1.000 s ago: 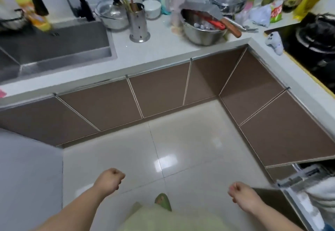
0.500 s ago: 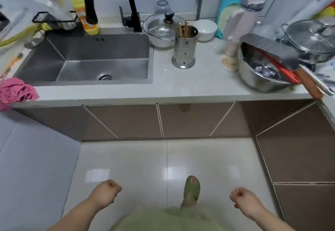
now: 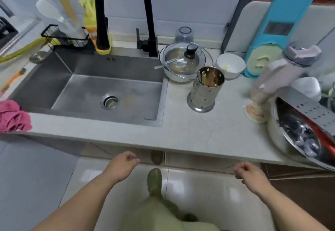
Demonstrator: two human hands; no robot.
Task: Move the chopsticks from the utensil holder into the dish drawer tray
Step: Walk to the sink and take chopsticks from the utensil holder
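Observation:
A perforated steel utensil holder (image 3: pixel 204 93) stands upright on the pale counter, right of the sink. Several chopsticks (image 3: pixel 208 78) stand inside it, tips showing at its mouth. My left hand (image 3: pixel 123 165) hangs below the counter's front edge with fingers curled and nothing in it. My right hand (image 3: pixel 250 173) is further right at the same height, also loosely closed and holding nothing. Both hands are well short of the holder. The dish drawer tray is out of view.
A steel sink (image 3: pixel 94 87) with a black tap (image 3: pixel 125 13) fills the left. Behind the holder sit a lidded pot (image 3: pixel 184 62) and a white bowl (image 3: pixel 230 65). A large steel basin (image 3: pixel 299 136) is at right, a pink cloth (image 3: pixel 12 116) at left.
The view has swung left and moved in close to the counter, so the sink and holder now fill the frame. Both hands have risen toward the counter edge, still closed and empty.

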